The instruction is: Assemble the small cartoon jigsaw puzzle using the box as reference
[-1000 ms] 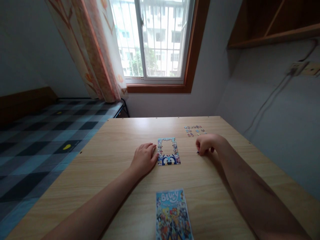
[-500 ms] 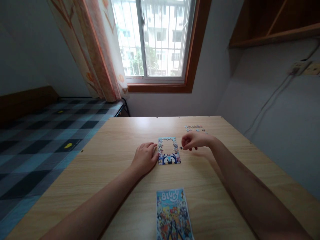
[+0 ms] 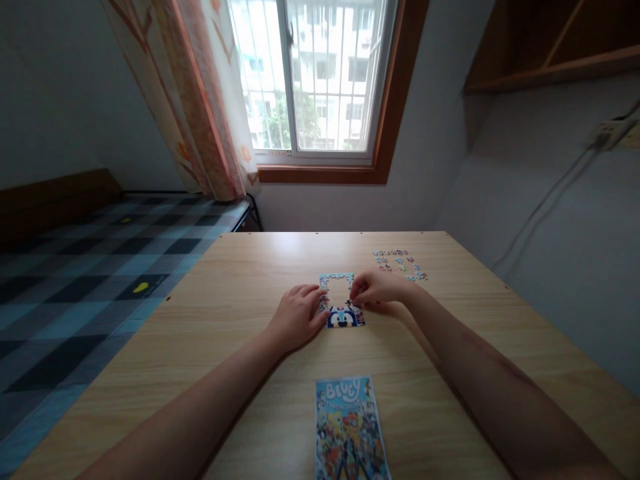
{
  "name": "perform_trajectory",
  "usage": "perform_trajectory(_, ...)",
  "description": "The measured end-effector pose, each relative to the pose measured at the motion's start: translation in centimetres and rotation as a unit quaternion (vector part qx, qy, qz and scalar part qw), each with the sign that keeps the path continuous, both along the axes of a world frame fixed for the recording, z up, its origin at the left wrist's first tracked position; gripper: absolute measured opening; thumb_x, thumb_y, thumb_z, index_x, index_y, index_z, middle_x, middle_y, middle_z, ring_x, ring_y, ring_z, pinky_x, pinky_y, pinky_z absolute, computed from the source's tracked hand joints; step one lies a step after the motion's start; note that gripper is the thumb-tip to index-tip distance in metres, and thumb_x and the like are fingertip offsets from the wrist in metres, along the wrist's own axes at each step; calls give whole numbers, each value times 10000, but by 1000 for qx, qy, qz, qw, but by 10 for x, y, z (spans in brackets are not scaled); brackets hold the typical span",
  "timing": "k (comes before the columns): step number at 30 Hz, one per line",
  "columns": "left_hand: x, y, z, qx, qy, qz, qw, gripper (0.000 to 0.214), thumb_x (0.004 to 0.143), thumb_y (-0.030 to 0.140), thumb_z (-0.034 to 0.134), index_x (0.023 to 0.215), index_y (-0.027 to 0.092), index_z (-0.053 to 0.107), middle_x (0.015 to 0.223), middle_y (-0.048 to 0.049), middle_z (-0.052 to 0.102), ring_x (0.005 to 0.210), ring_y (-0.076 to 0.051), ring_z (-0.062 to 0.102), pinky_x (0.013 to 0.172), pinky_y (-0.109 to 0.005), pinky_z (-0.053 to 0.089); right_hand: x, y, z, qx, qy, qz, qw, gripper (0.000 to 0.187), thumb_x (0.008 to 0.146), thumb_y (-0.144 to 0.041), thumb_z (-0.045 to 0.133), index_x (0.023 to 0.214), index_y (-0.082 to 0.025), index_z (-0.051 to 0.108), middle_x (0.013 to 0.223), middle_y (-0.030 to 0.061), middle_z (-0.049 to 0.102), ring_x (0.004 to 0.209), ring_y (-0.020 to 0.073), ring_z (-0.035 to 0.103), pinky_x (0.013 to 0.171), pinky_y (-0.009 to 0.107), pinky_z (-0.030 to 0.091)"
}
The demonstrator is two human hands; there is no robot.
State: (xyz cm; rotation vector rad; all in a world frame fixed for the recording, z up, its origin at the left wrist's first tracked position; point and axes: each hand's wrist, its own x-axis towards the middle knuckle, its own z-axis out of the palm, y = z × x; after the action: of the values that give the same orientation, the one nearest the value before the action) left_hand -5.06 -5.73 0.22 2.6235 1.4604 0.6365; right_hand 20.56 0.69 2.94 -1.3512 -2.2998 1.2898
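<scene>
A small, partly built jigsaw puzzle point(image 3: 341, 315) lies in the middle of the wooden table point(image 3: 240, 300), its border and bottom rows joined around a bare middle. My left hand point(image 3: 297, 317) rests against the puzzle's left edge, fingers curled onto it. My right hand point(image 3: 377, 291) hovers over the puzzle's right side, fingers pinched together on a puzzle piece too small to make out. Several loose puzzle pieces point(image 3: 400, 263) are spread on the table to the far right.
A colourful picture card point(image 3: 350, 430) reading "Bluey" lies near the table's front edge. A bed with a checked blue cover point(image 3: 90, 280) stands left of the table. Behind are a window, a curtain point(image 3: 200, 100) and a wall shelf point(image 3: 550, 40).
My right hand has moved left from the table beside the loose pieces to the puzzle's right side. My left hand has shifted slightly onto the puzzle's left edge.
</scene>
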Motion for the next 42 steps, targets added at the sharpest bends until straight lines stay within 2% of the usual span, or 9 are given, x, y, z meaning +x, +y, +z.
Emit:
perform_trajectory(6, 1, 0, 0, -6, 12, -1, 1000, 430, 885, 388, 657, 1272, 203, 674, 1344, -109, 654, 1250, -301, 565, 1103, -483, 417, -6, 1, -8, 91, -14, 33, 995, 181, 761, -202, 674, 881, -167, 805, 760, 32, 769, 677, 148, 669, 589, 226, 462)
perform_trajectory(17, 0, -1, 0, -6, 20, 2, 1000, 442, 889, 397, 653, 1283, 198, 671, 1352, -110, 646, 1258, -302, 561, 1111, -475, 408, -13, -8, 3, 193, -88, 52, 976, 190, 782, -202, 676, 894, -218, 828, 820, 21, 783, 705, 142, 658, 631, 232, 432)
perform_trajectory(25, 0, 0, -1, -7, 18, 3, 1000, 425, 884, 390, 656, 1272, 217, 671, 1350, -102, 649, 1254, -296, 563, 1112, -475, 404, -14, -5, -3, 198, -105, 49, 973, 212, 772, -185, 675, 912, -226, 828, 833, 15, 777, 707, 142, 641, 620, 225, 409)
perform_trajectory(39, -2, 3, 0, 2, 14, -3, 1000, 401, 892, 363, 641, 1266, 221, 675, 1338, -102, 656, 1241, -299, 573, 1095, -471, 428, -11, 7, -18, 128, -15, 56, 990, 224, 770, -218, 675, 925, -202, 835, 860, 14, 799, 776, 161, 689, 688, 219, 464)
perform_trajectory(42, -2, 3, 0, 0, 12, -4, 1000, 397, 886, 357, 644, 1258, 223, 679, 1333, -101, 659, 1238, -298, 575, 1091, -469, 434, -3, 14, -15, 141, 7, 34, 989, 220, 786, -252, 673, 933, -195, 826, 846, 23, 785, 756, 150, 661, 674, 223, 453)
